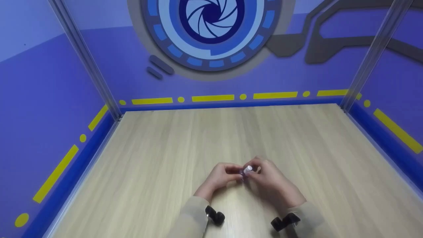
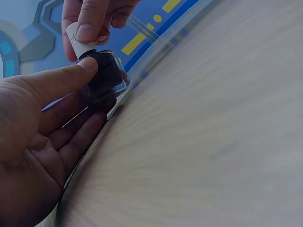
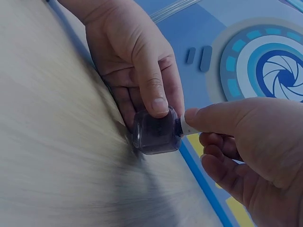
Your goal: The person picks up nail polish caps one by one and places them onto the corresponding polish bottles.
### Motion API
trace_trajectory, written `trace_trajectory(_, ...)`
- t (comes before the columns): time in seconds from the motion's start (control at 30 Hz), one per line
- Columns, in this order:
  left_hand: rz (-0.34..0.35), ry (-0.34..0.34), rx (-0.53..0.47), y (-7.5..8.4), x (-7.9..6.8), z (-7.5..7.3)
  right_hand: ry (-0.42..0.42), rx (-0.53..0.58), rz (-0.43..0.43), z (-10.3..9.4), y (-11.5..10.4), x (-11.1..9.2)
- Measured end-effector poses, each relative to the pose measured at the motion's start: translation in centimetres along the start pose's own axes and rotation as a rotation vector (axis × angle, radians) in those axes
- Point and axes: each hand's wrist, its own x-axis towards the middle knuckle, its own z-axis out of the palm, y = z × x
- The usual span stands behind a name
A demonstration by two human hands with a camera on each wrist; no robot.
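A small nail polish bottle [image 3: 156, 135] of clear glass with dark polish inside is held just over the table. My left hand [image 1: 221, 177] pinches its glass body between thumb and fingers. The white cap [image 2: 79, 42] is gripped by the thumb and fingertips of my right hand [image 1: 269, 177]. In the right wrist view a dark neck shows between the cap and the glass shoulder, and the bottle lies tilted, cap toward the right hand. Part of the body is hidden behind the left thumb.
The wood-grain table [image 1: 158, 148] spreads around both hands. Blue-purple panels [image 1: 109, 66] with yellow dashes stand along its back and sides, joined by clear corner posts [image 1: 96, 76]. Black wrist mounts [image 1: 215, 216] sit at both sleeves.
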Motion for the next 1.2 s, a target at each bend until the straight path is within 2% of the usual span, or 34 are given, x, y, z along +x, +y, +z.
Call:
trace_trajectory(0.2, -0.016, 0.042, -0.067, 0.4, 0.1, 0.0, 0.056, 0.055, 0.021, -0.8, 0.0, 0.3)
trace_trajectory(0.3, -0.029, 0.072, -0.107, 0.7, 0.1, 0.2, 0.074, 0.123, 0.053, -1.3, -0.1, 0.4)
trace_trajectory(0.33, -0.033, 0.079, -0.119, 1.1, -0.1, 0.3, 0.074, 0.146, 0.062, -1.3, -0.1, 0.4)
trace_trajectory(0.47, -0.028, 0.084, -0.183, 1.1, 0.1, 0.9, 0.033, 0.227, 0.054, -2.0, -1.8, 0.0)
trace_trajectory(0.57, -0.008, 0.081, -0.2, 0.7, 0.3, 1.2, 0.012, 0.275, 0.023, -2.1, -2.0, -0.1)
trace_trajectory(0.63, -0.002, 0.081, -0.192, 0.6, 0.3, 1.3, 0.014, 0.296, 0.014, -1.7, -1.1, 0.2)
trace_trajectory(0.7, -0.005, 0.077, -0.19, 0.5, 0.3, 1.3, 0.02, 0.299, 0.007, -1.5, -0.3, 0.4)
trace_trajectory(0.9, -0.025, 0.073, -0.195, 0.7, 0.2, 1.3, 0.048, 0.288, -0.008, -1.2, -0.2, 0.3)
trace_trajectory(1.2, -0.014, 0.075, -0.199, 0.7, 0.1, 1.4, 0.119, 0.258, 0.054, -0.8, -0.2, 0.5)
